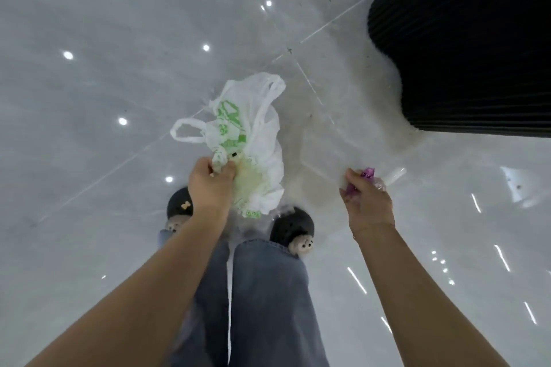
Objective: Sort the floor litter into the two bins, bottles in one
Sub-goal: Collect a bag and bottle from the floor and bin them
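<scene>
- The bag (pixel 253 140), thin white plastic with green print, hangs in front of the shins, above the floor; the left hand (pixel 208 185) grips it by a bunched fold near its lower middle, fingers curled tight round the film.
- It looks very light and limp. It has no stiffness, so it will drape, swing and catch air when carried. The film is probably slick, so a pinch on a flat part could slip. A gathered wad, as held now, or the two loop handles (pixel 186 129), are the safer places to hold.
- A yellowish patch shows through near the grip; whether anything is inside I cannot tell.
- The right hand (pixel 368 202) is closed round a purple wrapper (pixel 366 174) with a clear plastic piece (pixel 393 176) sticking out past the fingers. What that piece is stays unclear; it looks light and crinkly, easy to crush and easy to drop if the fingers loosen.
- Neither item looks like a bottle, so both likely belong in the non-bottle bin.
- Below are jeans (pixel 262 292) and black slippers (pixel 293 225) on a glossy grey tiled floor (pixel 89 98).
- A dark ribbed shape (pixel 462 48) stands upper right. No bin is in view.
</scene>
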{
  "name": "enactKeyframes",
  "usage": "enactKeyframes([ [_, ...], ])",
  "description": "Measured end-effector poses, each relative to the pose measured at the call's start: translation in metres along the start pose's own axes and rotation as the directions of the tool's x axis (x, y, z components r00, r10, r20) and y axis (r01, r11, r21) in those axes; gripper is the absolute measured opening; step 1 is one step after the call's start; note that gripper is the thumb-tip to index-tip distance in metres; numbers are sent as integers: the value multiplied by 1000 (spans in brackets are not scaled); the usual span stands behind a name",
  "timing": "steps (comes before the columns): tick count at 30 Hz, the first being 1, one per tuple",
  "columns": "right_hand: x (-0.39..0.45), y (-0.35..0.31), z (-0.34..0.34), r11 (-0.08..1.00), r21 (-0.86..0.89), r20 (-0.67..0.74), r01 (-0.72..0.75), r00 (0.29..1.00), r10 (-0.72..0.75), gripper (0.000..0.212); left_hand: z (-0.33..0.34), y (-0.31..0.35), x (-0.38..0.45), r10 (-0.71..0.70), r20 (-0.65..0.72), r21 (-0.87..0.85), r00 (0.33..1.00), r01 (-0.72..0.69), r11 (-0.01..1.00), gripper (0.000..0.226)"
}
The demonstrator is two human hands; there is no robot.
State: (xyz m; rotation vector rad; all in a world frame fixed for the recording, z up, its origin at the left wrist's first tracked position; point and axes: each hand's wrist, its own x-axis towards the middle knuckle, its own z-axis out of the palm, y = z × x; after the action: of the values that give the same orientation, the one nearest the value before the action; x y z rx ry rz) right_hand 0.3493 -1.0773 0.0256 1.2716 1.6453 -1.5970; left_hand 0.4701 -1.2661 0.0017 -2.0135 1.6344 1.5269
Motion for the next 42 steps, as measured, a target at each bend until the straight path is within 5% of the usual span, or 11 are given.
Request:
enactKeyframes([
  [6, -152, -30, 17, 995, -96, 324, -28, 944, 57, 21, -91, 42, -129, -49, 27, -262, 998, 55, 963, 35],
  [8, -209, -51, 20, 988, -156, 372, 9, 927, 50, 18, -115, 63, -173, 5, 68, -274, 998, 14, 962, 19],
  [15, -368, -106, -27, 832, -309, 495, 461, 825, -273, 26, -194, 136, -311, 95, 275, -382, 957, 18, 924, 21],
  [21, -432, -99, -93, 721, -363, 432, 591, 792, -432, 24, -229, 126, -399, 160, 515, -502, 842, 145, 853, 24],
  [26, -465, -67, -158, 698, -437, 305, 568, 823, -479, 10, -245, 81, -443, 94, 761, -418, 642, 374, 827, 41],
  [29, -476, -56, -206, 738, -453, 238, 500, 865, -441, 6, -253, 54, -474, 58, 842, -407, 536, 561, 721, 63],
  [33, -483, -51, -268, 804, -432, 193, 409, 913, -361, 7, -241, 37, -526, 157, 897, -341, 413, 419, 842, 63],
  [35, -484, -58, -303, 822, -406, 197, 400, 916, -349, 10, -217, 34, -556, 121, 889, -254, 441, 258, 932, 57],
  [38, -478, -80, -359, 884, -278, 220, 377, 920, -323, 12, -161, 31, -601, 97, 738, -157, 668, 30, 987, 46],
  [42, -445, -117, -450, 955, -95, 254, 282, 934, -251, 15, -73, 16, -657, 71, 597, -101, 799, -13, 995, 20],
])
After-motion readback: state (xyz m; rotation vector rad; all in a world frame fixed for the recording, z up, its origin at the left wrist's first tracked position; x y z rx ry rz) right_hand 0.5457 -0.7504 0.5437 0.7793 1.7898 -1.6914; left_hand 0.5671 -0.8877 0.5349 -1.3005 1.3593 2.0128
